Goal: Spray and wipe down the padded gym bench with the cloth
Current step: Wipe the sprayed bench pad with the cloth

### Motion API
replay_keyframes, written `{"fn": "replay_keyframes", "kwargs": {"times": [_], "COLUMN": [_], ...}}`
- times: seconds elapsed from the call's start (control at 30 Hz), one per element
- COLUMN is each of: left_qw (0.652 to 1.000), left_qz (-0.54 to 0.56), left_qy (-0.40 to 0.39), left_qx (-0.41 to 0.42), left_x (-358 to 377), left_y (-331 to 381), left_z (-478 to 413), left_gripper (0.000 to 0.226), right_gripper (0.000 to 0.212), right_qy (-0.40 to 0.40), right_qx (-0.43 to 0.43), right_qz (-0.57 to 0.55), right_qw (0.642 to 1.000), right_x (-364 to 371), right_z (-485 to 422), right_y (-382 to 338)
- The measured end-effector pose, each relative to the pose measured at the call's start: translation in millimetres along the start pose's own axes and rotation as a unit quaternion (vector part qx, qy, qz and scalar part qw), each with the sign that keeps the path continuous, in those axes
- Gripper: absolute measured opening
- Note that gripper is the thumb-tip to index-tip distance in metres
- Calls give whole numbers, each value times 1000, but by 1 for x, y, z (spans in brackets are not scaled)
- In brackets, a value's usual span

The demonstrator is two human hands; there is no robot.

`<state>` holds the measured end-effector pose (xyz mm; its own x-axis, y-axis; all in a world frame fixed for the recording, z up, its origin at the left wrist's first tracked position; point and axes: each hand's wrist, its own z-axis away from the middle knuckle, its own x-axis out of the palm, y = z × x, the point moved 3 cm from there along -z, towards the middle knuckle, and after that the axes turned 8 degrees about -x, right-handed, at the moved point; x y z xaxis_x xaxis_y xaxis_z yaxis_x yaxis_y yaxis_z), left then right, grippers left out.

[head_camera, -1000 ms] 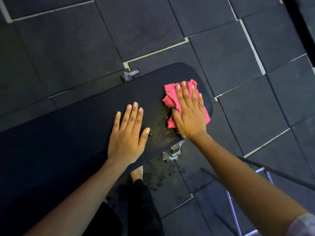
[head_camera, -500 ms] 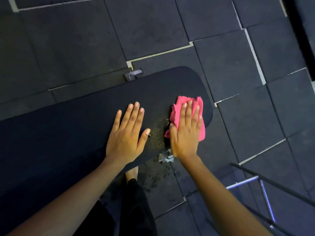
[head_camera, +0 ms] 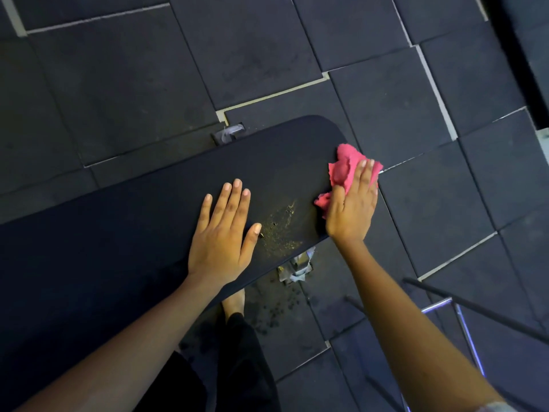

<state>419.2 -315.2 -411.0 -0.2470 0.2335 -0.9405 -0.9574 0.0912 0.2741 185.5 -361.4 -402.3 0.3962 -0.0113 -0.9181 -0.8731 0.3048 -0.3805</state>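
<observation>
The black padded bench (head_camera: 124, 233) runs from lower left to its rounded end at centre right. My left hand (head_camera: 224, 233) lies flat on the pad, fingers spread, holding nothing. My right hand (head_camera: 353, 203) presses a crumpled pink cloth (head_camera: 346, 168) against the bench's right end, at its edge. Between the two hands a patch of yellowish specks (head_camera: 280, 230) sits on the pad near the front edge. No spray bottle is in view.
Dark rubber floor tiles (head_camera: 237, 49) with pale seams surround the bench. Metal bench feet show at the back (head_camera: 228, 133) and front (head_camera: 297, 266). A thin metal frame (head_camera: 451, 304) stands at the lower right. My bare foot (head_camera: 234, 301) is under the bench's front edge.
My right hand has slid the pink cloth toward the bench's right end, away from the speckled patch. My left hand has stayed flat in place.
</observation>
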Motion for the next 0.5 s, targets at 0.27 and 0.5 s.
{"fn": "replay_keyframes", "kwargs": {"times": [0.27,0.5], "left_qw": [1000,989], "left_qz": [19,147], "left_qy": [-9,3], "left_qx": [1,30], "left_x": [-2,-15], "left_y": [0,-13], "left_z": [1,13], "left_gripper": [65,53], "right_gripper": [76,70], "right_qy": [-125,-121], "right_qx": [-205,-239], "right_qz": [50,122], "right_qw": [969,956], "right_x": [32,25], "right_z": [90,23], "right_y": [-49,-38]}}
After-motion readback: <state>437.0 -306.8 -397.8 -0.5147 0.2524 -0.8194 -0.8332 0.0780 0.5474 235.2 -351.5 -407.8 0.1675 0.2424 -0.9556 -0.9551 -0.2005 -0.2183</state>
